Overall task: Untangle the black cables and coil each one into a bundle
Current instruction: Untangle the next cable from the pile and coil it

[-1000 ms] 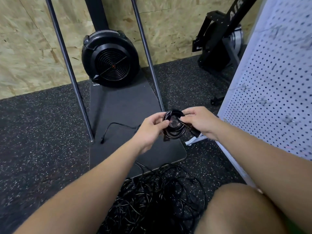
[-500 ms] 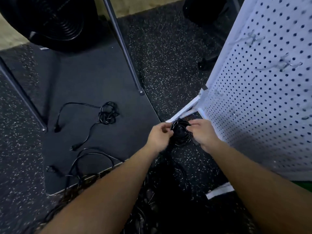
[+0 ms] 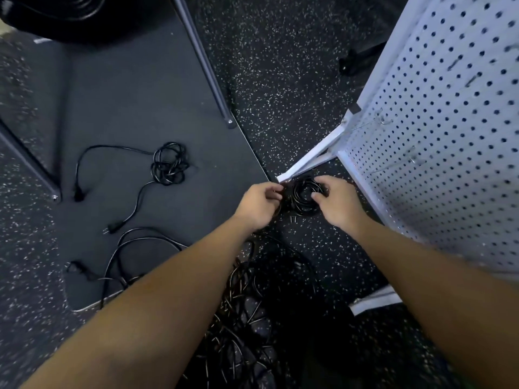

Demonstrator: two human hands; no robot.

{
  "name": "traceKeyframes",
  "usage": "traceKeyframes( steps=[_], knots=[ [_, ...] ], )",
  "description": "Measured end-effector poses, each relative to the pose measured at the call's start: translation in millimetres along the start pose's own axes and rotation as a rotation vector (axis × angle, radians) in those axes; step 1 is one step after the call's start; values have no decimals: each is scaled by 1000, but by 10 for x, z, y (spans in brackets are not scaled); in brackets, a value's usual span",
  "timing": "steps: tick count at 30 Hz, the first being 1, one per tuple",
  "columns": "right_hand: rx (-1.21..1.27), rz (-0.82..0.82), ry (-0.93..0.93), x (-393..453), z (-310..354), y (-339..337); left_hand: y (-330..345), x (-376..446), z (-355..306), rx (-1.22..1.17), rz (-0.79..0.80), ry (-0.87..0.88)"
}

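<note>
A small coiled black cable bundle (image 3: 302,198) sits low over the speckled floor beside the white pegboard's foot. My left hand (image 3: 259,204) grips its left side with curled fingers. My right hand (image 3: 335,202) holds its right side, thumb and fingers over the loops. A plug (image 3: 293,219) sticks out under the coil. A big tangle of black cables (image 3: 247,313) lies between my forearms. On the dark mat, a loosely knotted cable (image 3: 168,163) with trailing ends rests to the left.
A white pegboard panel (image 3: 438,141) with hooks stands at the right, its foot (image 3: 307,163) next to the coil. A grey metal leg (image 3: 209,71) ends on the dark mat (image 3: 134,102); another leg (image 3: 28,164) stands left. A black fan housing (image 3: 70,15) is top left.
My head tilted down, and both hands carried the coil lower toward the floor by the pegboard foot. The loose cable on the mat and the tangle came into view.
</note>
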State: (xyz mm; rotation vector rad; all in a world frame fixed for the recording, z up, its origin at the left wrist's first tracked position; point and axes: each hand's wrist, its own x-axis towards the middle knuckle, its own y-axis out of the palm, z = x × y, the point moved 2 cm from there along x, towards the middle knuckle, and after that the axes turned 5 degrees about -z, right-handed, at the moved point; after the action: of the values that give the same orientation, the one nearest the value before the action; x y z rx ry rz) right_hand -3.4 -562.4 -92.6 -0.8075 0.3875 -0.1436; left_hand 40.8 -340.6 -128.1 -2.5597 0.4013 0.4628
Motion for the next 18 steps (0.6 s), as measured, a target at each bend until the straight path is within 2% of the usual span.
traceKeyframes(
  steps=[4, 9, 18],
  knots=[
    [3, -3, -134, -169, 299, -8, -253, -228, 42, -16, -21, 64],
    [117, 161, -261, -381, 914, 245, -839, -718, 116, -75, -100, 102],
    [147, 296, -470, -708, 2353, 1177, -2226, -1326, 856, -31, -397, 17]
  ],
)
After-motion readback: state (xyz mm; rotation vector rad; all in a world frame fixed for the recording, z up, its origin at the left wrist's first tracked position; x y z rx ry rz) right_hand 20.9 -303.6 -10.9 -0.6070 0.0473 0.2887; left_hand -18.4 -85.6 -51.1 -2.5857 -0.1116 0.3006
